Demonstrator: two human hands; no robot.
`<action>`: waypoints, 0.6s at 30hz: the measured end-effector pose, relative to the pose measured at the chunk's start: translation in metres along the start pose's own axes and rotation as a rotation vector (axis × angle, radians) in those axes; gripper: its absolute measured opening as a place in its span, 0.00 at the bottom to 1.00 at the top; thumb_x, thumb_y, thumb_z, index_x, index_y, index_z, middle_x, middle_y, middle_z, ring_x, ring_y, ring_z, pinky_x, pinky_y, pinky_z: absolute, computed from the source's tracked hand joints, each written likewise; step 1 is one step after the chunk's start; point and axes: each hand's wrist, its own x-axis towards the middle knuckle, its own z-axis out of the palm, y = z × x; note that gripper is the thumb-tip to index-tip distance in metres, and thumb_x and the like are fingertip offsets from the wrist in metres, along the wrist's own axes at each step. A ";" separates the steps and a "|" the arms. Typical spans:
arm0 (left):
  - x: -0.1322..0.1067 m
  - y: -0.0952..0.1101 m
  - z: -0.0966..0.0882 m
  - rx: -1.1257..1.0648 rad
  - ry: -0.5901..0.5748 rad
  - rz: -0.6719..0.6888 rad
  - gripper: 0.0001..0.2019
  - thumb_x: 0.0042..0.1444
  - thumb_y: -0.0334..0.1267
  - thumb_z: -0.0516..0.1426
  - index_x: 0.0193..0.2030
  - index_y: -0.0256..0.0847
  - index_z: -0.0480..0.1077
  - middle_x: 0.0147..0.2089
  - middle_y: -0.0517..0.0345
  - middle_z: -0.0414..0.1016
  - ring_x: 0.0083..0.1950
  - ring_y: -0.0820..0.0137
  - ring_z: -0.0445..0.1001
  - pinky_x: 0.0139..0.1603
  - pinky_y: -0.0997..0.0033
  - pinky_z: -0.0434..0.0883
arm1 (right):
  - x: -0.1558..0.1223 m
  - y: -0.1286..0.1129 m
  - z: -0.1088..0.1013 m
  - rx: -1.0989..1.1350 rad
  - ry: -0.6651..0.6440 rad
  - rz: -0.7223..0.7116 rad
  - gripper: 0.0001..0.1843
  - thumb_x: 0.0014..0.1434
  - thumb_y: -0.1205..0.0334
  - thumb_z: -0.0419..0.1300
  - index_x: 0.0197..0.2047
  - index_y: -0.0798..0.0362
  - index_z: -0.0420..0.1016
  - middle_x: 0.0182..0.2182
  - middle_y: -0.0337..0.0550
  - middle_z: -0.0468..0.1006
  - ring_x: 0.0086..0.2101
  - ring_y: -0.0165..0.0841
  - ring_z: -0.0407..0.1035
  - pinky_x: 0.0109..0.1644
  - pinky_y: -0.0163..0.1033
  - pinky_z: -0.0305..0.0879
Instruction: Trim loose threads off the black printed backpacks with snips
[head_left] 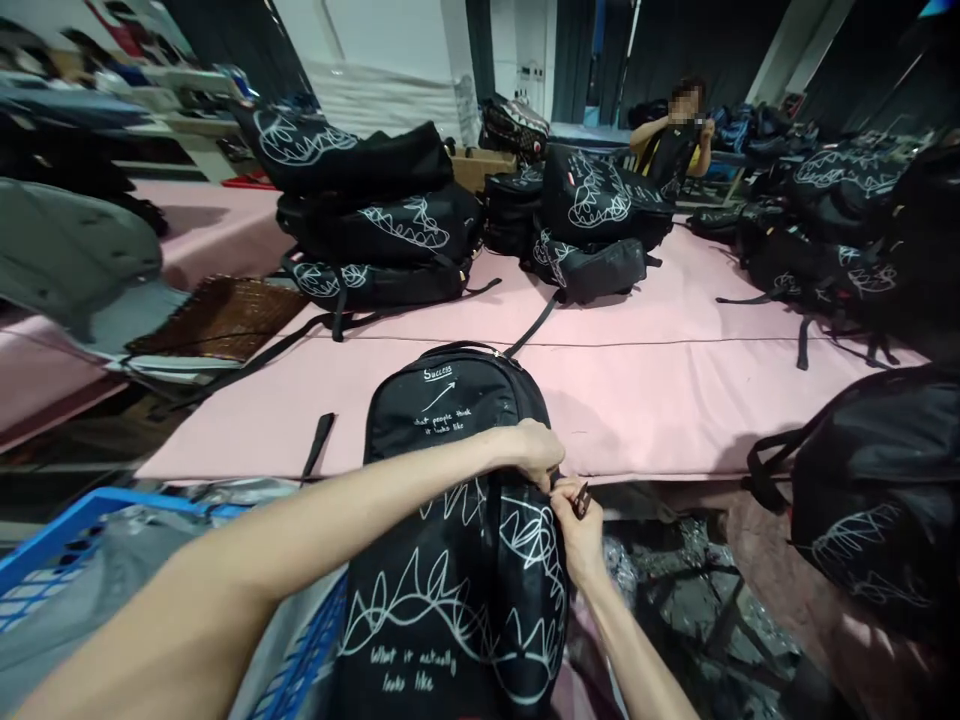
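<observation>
A black backpack (420, 530) with white scribbles and lettering lies in front of me, its upper part on the pink-covered table. My left hand (536, 452) reaches across the front of it. Its fingers are closed at the right side edge of the bag, seemingly pinching the fabric there, though the fingertips are partly hidden. Just below and to the right, my right hand (581, 522) is closed around a small dark pointed tool (581, 498), too small to name surely. Its fingertips meet the same side edge, close to my left hand.
Stacks of similar backpacks (382, 215) stand on the pink table (637, 390), with more at the right. One backpack (885, 500) sits close on my right. A blue plastic basket (60, 530) is at lower left, a grey chair (82, 270) beyond it. Another person (675, 140) handles a bag behind.
</observation>
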 end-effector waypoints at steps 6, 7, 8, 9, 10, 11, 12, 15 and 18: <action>-0.012 -0.008 -0.016 -0.144 -0.331 0.101 0.12 0.35 0.34 0.65 0.10 0.41 0.67 0.13 0.63 0.69 0.19 0.72 0.67 0.24 0.74 0.64 | -0.010 -0.006 0.017 -0.006 -0.075 -0.033 0.13 0.53 0.55 0.58 0.23 0.52 0.64 0.29 0.40 0.69 0.34 0.33 0.64 0.42 0.38 0.62; -0.013 -0.005 -0.016 -0.109 -0.343 0.113 0.15 0.35 0.33 0.65 0.07 0.40 0.64 0.12 0.62 0.67 0.19 0.71 0.67 0.24 0.73 0.65 | -0.011 -0.004 0.017 -0.016 -0.080 -0.042 0.13 0.53 0.54 0.58 0.23 0.52 0.65 0.29 0.41 0.69 0.35 0.34 0.64 0.42 0.38 0.62; -0.014 -0.002 -0.014 -0.066 -0.331 0.108 0.17 0.34 0.33 0.65 0.06 0.40 0.61 0.12 0.61 0.66 0.19 0.70 0.67 0.24 0.72 0.65 | -0.011 -0.001 0.016 -0.025 -0.081 -0.052 0.13 0.53 0.54 0.58 0.23 0.51 0.66 0.29 0.41 0.70 0.35 0.34 0.65 0.42 0.38 0.62; -0.016 0.002 -0.011 -0.019 -0.298 0.084 0.19 0.33 0.32 0.65 0.05 0.40 0.59 0.11 0.59 0.66 0.20 0.68 0.68 0.24 0.71 0.65 | -0.010 0.003 0.015 -0.033 -0.083 -0.062 0.13 0.53 0.53 0.58 0.24 0.51 0.66 0.30 0.42 0.70 0.35 0.35 0.65 0.42 0.38 0.62; -0.019 0.006 -0.008 0.024 -0.249 0.049 0.19 0.33 0.31 0.64 0.05 0.39 0.58 0.12 0.57 0.67 0.21 0.66 0.69 0.24 0.69 0.66 | -0.008 0.006 0.014 -0.043 -0.089 -0.073 0.13 0.53 0.53 0.58 0.24 0.51 0.67 0.30 0.42 0.70 0.35 0.35 0.65 0.41 0.38 0.63; -0.021 0.009 -0.004 0.058 -0.189 0.024 0.17 0.33 0.31 0.64 0.06 0.39 0.59 0.14 0.55 0.69 0.22 0.64 0.70 0.24 0.68 0.67 | -0.005 0.010 0.013 -0.051 -0.102 -0.088 0.13 0.53 0.52 0.59 0.24 0.51 0.67 0.30 0.42 0.71 0.35 0.35 0.66 0.40 0.38 0.63; -0.025 0.010 0.000 0.088 -0.121 0.017 0.14 0.34 0.32 0.63 0.08 0.38 0.61 0.16 0.52 0.71 0.23 0.62 0.72 0.25 0.66 0.68 | -0.002 0.013 0.012 -0.059 -0.122 -0.108 0.13 0.53 0.52 0.59 0.23 0.51 0.67 0.29 0.42 0.71 0.34 0.35 0.66 0.39 0.37 0.64; -0.031 -0.001 -0.001 0.100 0.137 0.022 0.04 0.37 0.34 0.59 0.19 0.35 0.71 0.25 0.43 0.75 0.29 0.56 0.74 0.28 0.60 0.70 | 0.005 0.016 0.010 -0.062 -0.144 -0.146 0.15 0.51 0.50 0.61 0.23 0.51 0.68 0.28 0.42 0.72 0.33 0.35 0.67 0.38 0.37 0.65; -0.036 -0.046 -0.024 -0.275 0.523 -0.278 0.08 0.39 0.30 0.58 0.29 0.30 0.74 0.37 0.35 0.76 0.43 0.49 0.73 0.42 0.54 0.69 | 0.002 0.010 0.010 -0.076 -0.043 -0.083 0.14 0.51 0.49 0.61 0.26 0.52 0.71 0.29 0.42 0.73 0.34 0.36 0.68 0.37 0.39 0.67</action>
